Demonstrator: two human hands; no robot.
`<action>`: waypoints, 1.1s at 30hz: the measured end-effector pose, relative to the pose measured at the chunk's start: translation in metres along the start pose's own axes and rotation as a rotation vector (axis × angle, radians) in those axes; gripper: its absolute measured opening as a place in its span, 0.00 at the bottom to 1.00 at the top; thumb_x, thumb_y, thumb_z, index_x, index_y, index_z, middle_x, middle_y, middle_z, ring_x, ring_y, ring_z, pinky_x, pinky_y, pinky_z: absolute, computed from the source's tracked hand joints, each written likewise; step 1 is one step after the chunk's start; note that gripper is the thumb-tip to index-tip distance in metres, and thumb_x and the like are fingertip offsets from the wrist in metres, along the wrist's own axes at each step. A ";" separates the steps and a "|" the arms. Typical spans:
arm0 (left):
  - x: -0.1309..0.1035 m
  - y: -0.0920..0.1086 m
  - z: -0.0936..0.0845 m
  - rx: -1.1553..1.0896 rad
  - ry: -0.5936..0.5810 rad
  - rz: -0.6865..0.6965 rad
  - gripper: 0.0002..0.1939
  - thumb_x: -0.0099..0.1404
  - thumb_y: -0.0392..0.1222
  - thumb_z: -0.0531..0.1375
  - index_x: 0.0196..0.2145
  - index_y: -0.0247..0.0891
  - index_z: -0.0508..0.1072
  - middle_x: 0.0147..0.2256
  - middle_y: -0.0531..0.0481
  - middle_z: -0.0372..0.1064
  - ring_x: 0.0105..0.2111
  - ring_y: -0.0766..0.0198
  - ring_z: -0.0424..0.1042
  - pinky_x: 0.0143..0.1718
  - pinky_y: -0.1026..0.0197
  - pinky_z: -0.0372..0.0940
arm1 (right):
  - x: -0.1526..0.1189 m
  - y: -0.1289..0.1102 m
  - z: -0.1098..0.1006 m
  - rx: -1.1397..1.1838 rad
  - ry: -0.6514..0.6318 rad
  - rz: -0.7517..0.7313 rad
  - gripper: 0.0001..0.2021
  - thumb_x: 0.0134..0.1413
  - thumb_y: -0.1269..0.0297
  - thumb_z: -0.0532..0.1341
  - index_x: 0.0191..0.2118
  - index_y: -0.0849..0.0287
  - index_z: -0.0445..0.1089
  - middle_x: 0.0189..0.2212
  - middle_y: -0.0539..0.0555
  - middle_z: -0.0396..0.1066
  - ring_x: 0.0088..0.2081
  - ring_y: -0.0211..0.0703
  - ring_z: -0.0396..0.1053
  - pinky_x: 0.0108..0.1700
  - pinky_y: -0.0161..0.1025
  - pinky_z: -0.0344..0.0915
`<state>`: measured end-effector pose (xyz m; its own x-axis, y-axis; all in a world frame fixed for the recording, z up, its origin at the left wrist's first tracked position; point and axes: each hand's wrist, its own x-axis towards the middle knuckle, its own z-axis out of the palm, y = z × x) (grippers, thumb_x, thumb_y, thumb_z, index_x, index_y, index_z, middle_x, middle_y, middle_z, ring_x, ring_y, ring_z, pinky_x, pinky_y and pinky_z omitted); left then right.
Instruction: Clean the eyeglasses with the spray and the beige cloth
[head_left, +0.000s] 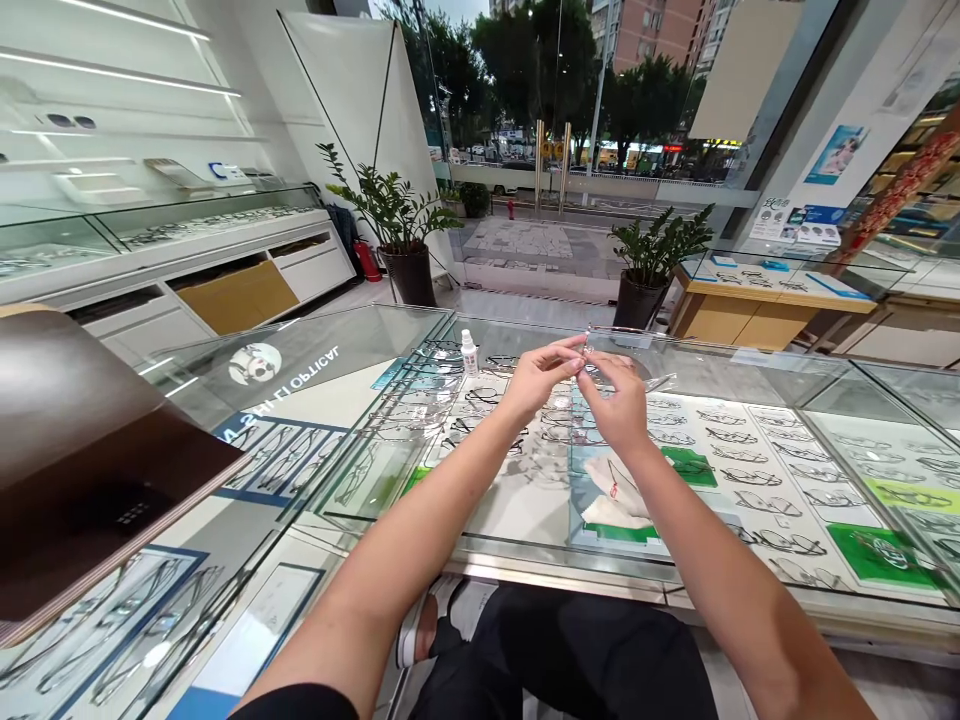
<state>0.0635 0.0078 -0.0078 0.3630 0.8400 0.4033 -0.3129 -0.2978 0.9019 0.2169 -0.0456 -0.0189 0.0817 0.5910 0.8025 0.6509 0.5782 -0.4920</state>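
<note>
Above the glass counter (525,545), my left hand (541,375) and my right hand (616,392) meet at the fingertips. Both are closed in a pinch on a thin-framed pair of eyeglasses (619,331). One rim shows just beyond my right fingers, and a thin temple sticks out to the right; my fingers hide the rest. Left of my left hand, a small white spray bottle (469,355) stands upright on the glass. A crumpled cream cloth (616,492) with red print lies below my right hand, partly covered by my forearm.
Rows of eyeglasses (739,436) lie under the counter glass. A dark brown glossy panel (97,450) juts in at left. Beyond the counter stand two potted plants (411,270) (642,297), a red fire extinguisher (367,260) and a wooden display cabinet (757,320).
</note>
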 end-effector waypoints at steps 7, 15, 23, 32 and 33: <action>0.004 0.016 -0.020 0.555 0.275 0.272 0.10 0.69 0.49 0.65 0.44 0.44 0.81 0.64 0.45 0.70 0.68 0.46 0.63 0.70 0.39 0.54 | 0.002 0.000 -0.003 0.038 0.108 0.066 0.07 0.64 0.60 0.65 0.41 0.54 0.80 0.43 0.56 0.84 0.48 0.52 0.79 0.58 0.55 0.70; 0.017 0.007 -0.104 1.035 0.927 -0.226 0.32 0.61 0.40 0.68 0.61 0.44 0.64 0.62 0.37 0.71 0.67 0.37 0.60 0.67 0.37 0.45 | 0.005 0.007 -0.005 0.086 0.160 0.101 0.06 0.63 0.63 0.63 0.37 0.54 0.78 0.40 0.55 0.84 0.46 0.51 0.78 0.55 0.53 0.70; 0.019 -0.011 -0.125 1.141 0.802 -0.392 0.27 0.57 0.38 0.71 0.52 0.44 0.66 0.50 0.37 0.80 0.59 0.37 0.70 0.61 0.41 0.48 | 0.006 0.008 -0.007 0.078 0.162 0.121 0.07 0.64 0.62 0.63 0.36 0.54 0.78 0.40 0.55 0.83 0.46 0.51 0.78 0.55 0.53 0.69; 0.022 0.004 -0.110 0.906 0.756 -0.051 0.27 0.71 0.41 0.60 0.64 0.40 0.57 0.52 0.34 0.76 0.53 0.45 0.76 0.60 0.41 0.61 | 0.007 0.009 -0.008 0.086 0.168 0.129 0.07 0.65 0.61 0.62 0.36 0.54 0.76 0.40 0.55 0.82 0.46 0.51 0.77 0.56 0.52 0.67; 0.024 0.006 -0.103 0.741 0.679 0.043 0.30 0.72 0.45 0.59 0.67 0.42 0.54 0.54 0.35 0.75 0.52 0.48 0.78 0.57 0.44 0.66 | 0.007 0.009 -0.008 0.094 0.165 0.139 0.07 0.65 0.60 0.62 0.36 0.54 0.76 0.40 0.55 0.82 0.46 0.51 0.76 0.56 0.52 0.67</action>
<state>-0.0200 0.0727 -0.0083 -0.2855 0.8336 0.4729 0.3949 -0.3473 0.8505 0.2296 -0.0405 -0.0152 0.2928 0.5732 0.7653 0.5523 0.5520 -0.6247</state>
